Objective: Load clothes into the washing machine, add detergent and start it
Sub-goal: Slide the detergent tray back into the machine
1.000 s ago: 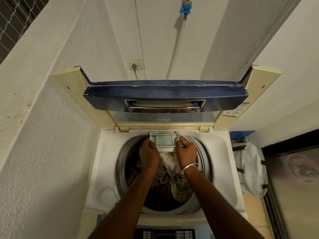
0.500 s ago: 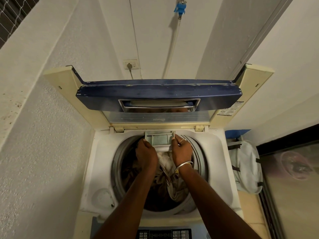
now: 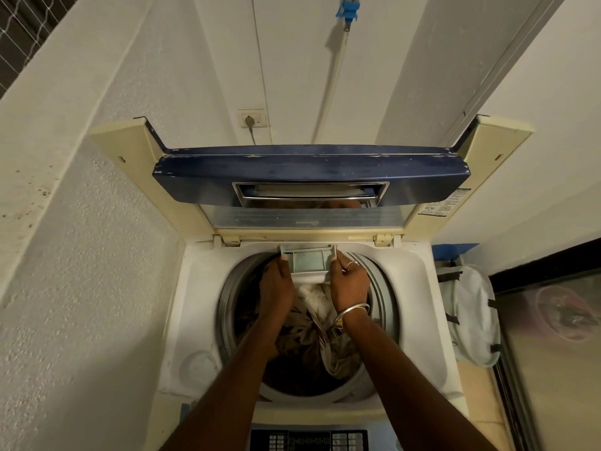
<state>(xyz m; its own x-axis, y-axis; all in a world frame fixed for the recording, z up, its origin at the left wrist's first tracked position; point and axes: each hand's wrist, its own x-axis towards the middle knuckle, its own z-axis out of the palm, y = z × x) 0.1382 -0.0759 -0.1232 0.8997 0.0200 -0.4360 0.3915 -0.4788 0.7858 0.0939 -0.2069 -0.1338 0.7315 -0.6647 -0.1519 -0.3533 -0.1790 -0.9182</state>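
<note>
A top-loading washing machine [image 3: 195,288] stands below me with its blue-fronted lid [image 3: 309,177] raised upright. Clothes [image 3: 312,333], beige and white, fill the drum. At the drum's far rim a pale detergent drawer [image 3: 307,260] is pulled out over the clothes. My left hand [image 3: 276,284] grips the drawer's left side. My right hand [image 3: 349,281], with a ring and a bangle, grips its right side and pinches something thin against it. The control panel [image 3: 309,441] shows at the bottom edge.
A rough white wall [image 3: 81,288] hems the machine in on the left. A white laundry bag [image 3: 468,314] sits to the right, with a glossy dark panel [image 3: 553,353] beyond it. A wall socket [image 3: 252,118] and a blue tap [image 3: 348,9] are on the back wall.
Both hands stay on the detergent drawer. The drawer seems a little further out over the drum. Only my viewpoint has shifted slightly.
</note>
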